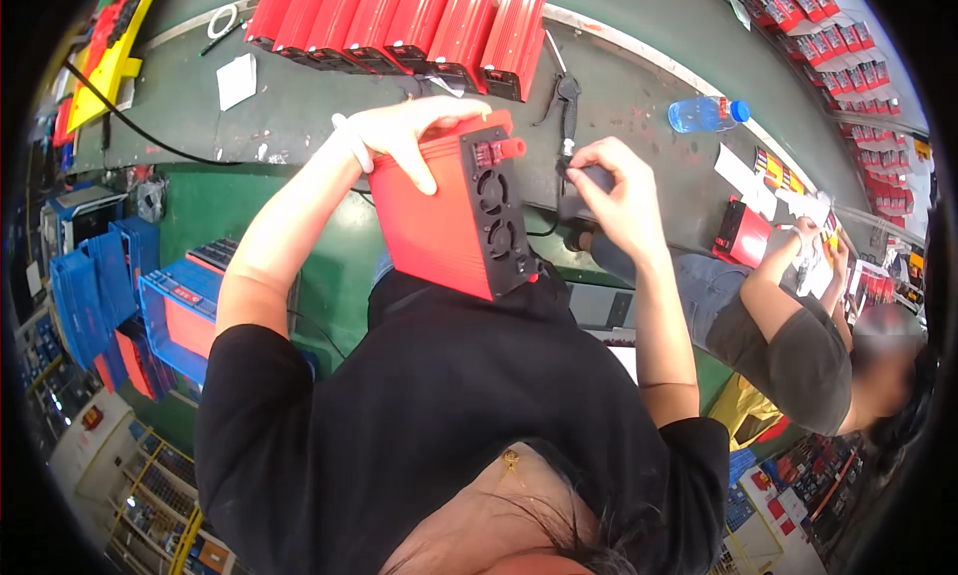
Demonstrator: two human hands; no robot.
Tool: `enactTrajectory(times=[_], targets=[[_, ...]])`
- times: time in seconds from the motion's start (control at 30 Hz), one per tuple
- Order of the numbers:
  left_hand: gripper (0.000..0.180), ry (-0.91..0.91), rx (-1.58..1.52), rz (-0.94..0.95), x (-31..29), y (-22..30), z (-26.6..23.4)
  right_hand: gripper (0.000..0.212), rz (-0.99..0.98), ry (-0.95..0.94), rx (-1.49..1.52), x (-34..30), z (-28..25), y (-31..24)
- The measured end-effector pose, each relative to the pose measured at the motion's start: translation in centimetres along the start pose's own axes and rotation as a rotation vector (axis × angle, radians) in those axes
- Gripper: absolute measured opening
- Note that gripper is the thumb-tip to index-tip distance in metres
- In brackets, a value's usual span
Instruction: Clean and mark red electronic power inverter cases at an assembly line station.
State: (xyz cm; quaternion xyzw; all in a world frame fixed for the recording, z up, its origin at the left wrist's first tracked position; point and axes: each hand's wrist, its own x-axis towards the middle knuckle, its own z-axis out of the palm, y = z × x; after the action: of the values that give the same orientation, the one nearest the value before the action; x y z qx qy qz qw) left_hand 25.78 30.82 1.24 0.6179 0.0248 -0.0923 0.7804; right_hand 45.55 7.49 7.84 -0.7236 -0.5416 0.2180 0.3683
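Note:
My left hand grips a red power inverter along its upper edge, thumb on the ribbed side. Its black end panel faces right, with two round fans and a red terminal sticking out near the top. The inverter is tilted and held close against my body. To its right, apart from it, my right hand pinches a small black piece between thumb and fingers; its exact kind is hard to make out. Just beyond that hand lies a black tool with a thin metal shaft.
Several red inverters stand in a row at the bench's far side. A blue-capped bottle lies to the right. At the right, a co-worker's hands are near a red inverter. Blue crates stand at left.

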Motion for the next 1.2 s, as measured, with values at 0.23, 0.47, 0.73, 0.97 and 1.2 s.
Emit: enactTrajectory(times=[0.23, 0.47, 0.73, 0.97, 1.2], targets=[[0.113, 0.174, 0.314, 0.042, -1.6, 6.2, 0.2, 0.011, 0.208, 0.14, 0.572, 0.2, -0.5, -1.7], [0.111, 0.158, 0.206, 0.025, -1.9, 4.9, 0.7, 0.012, -0.15, -0.033, 0.387, 1.1, -0.4, -6.4], [0.106, 0.103, 0.006, -0.008, -1.6, 3.4, 1.7, 0.016, -0.341, -0.175, 0.24, 0.4, 1.6, -7.4], [0.11, 0.149, 0.09, -0.042, -2.0, 1.1, 1.4, 0.014, -0.377, -0.216, 0.137, 0.1, 1.9, -6.8], [0.114, 0.088, 0.189, -0.11, -1.7, 1.0, 1.7, 0.013, -0.36, -0.271, 0.065, -0.1, 1.2, -6.7]])
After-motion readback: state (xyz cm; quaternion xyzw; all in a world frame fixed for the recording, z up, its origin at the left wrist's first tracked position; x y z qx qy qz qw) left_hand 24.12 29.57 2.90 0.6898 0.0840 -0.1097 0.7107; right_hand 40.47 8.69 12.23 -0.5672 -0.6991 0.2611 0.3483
